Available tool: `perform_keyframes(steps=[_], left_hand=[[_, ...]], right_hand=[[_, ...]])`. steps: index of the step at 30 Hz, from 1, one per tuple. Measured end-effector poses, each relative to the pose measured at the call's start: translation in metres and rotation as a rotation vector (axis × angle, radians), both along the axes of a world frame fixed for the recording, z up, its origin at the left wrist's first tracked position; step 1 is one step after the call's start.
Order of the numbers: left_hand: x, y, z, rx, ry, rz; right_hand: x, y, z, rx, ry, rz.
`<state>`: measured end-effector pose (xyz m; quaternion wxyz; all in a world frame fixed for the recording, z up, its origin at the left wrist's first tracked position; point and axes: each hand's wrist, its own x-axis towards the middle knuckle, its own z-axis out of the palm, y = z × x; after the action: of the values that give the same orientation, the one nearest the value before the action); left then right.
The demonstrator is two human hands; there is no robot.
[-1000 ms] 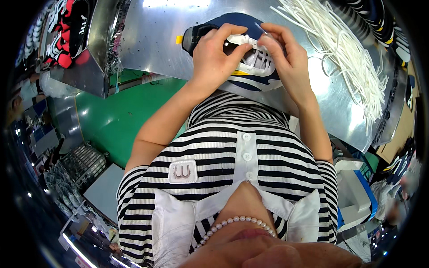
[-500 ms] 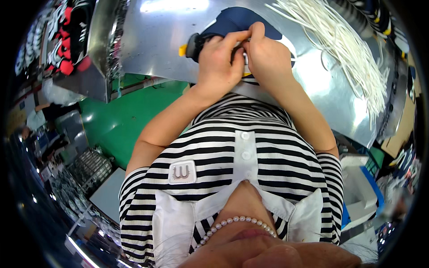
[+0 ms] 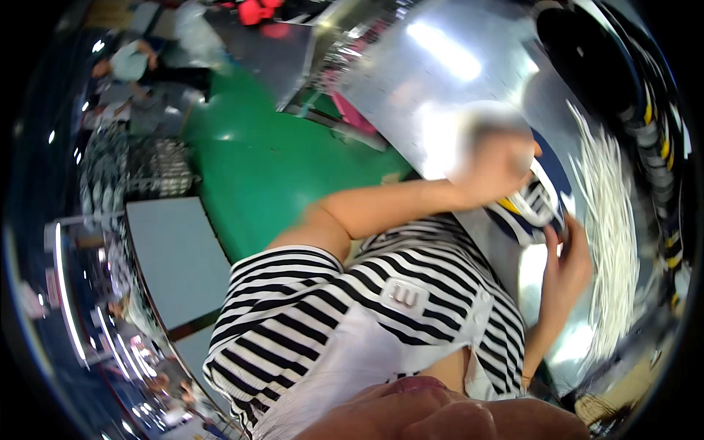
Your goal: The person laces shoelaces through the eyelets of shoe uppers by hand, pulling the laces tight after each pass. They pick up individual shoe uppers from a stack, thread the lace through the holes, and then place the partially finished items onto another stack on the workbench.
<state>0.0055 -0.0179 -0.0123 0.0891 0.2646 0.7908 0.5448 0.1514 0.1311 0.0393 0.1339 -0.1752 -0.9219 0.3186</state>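
A navy, white and yellow shoe lies on the metal tabletop, close in front of my body. My left hand is over the shoe's left side, with the back of the hand toward me. Motion smears its fingers, so whether they grip anything is unclear. At the shoe's near right end, my right hand has thumb and fingers closed on the edge. The hands hide parts of the shoe. To the right of it lies a long bundle of white laces.
Dark, striped items line the table's far right edge. A metal bin wall with pink and red pieces stands beyond the table. Green floor shows at left, with a grey board and another person farther off.
The whole view has swung round, placing the table farther right. My hands were close together over the shoe; now they are apart, with the right one at its near end.
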Motion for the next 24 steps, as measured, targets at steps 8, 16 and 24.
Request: perform_keyframes(steps=[8,16,24], left_hand=[[-0.029,-0.023,0.021,0.120,-0.533,-0.207],[0.004,-0.019,0.042,-0.435,0.482,-0.377],[-0.031,-0.003,0.020,-0.278,0.469,-0.186]], right_hand=[[-0.039,0.007,-0.064,0.070,0.186,-0.010],[-0.036,0.002,-0.039,-0.198,0.243,-0.143],[0.028,-0.014,-0.030,-0.208,0.039,0.478]])
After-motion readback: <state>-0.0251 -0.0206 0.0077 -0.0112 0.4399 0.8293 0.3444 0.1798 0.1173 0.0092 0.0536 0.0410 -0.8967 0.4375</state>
